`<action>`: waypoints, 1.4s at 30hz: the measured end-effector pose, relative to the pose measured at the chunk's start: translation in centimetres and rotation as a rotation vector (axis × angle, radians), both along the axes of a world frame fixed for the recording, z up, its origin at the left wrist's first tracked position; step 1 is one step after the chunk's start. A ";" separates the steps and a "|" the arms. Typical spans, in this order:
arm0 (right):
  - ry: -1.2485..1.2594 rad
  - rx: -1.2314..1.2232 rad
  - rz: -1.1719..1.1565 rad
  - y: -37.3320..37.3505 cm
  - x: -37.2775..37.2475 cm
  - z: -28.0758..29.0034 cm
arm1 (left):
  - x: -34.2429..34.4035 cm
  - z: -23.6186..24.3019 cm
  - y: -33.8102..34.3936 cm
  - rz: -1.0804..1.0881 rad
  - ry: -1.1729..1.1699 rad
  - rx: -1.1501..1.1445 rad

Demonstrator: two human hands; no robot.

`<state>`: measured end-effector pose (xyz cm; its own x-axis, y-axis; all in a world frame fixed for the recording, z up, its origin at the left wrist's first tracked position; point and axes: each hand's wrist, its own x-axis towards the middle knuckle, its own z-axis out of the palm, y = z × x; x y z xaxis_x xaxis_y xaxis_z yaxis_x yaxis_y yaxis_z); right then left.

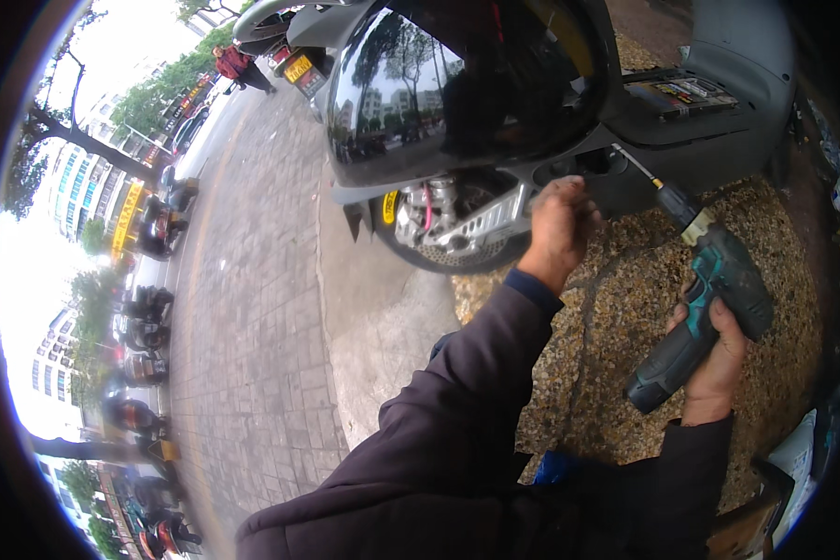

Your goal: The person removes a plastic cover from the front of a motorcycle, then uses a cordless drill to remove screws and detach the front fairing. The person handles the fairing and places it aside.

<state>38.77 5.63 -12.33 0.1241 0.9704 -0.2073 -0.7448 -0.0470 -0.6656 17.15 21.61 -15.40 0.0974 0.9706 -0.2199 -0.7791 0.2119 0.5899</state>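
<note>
My right hand (717, 369) is wrapped round the grip of a teal and black cordless drill (730, 271). Its long, thin bit (637, 168) slants up and left, its tip near a dark opening (607, 161) in the lower side of a grey scooter (719, 149). Left of the drill, my left hand (562, 229) is raised against the scooter's underside, close to that opening. The fingers there are curled in, and whatever they may hold is too small or hidden to make out. Beside this hand are the silver swingarm (481, 224) and the wheel (429, 257).
The scooter's glossy dark panel (467, 93) reflects trees and buildings. Beneath lies pebbled paving (588, 373), with grey brick pavement (252, 308) to the left. Several parked scooters (145, 364) line the far left edge. A person in red (238, 65) stands in the distance.
</note>
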 end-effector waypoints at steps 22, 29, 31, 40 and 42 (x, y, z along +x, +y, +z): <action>-0.313 0.039 0.142 1.9 -2.5 -2.4 | -1.9 -1.4 2.4 0.020 -0.174 -0.067; -0.457 0.086 0.154 2.1 -2.6 -4.1 | -2.2 -1.6 2.8 0.021 -0.022 -0.168; -0.624 0.203 0.138 2.4 -2.9 -5.0 | -2.3 -1.8 3.0 -0.039 -0.012 -0.213; -0.966 0.424 -0.006 3.2 -5.0 -7.5 | -2.2 -3.9 4.9 0.042 0.049 -0.068; -0.916 0.379 0.005 3.3 -5.5 -7.5 | -2.2 -4.3 5.2 0.072 0.089 -0.030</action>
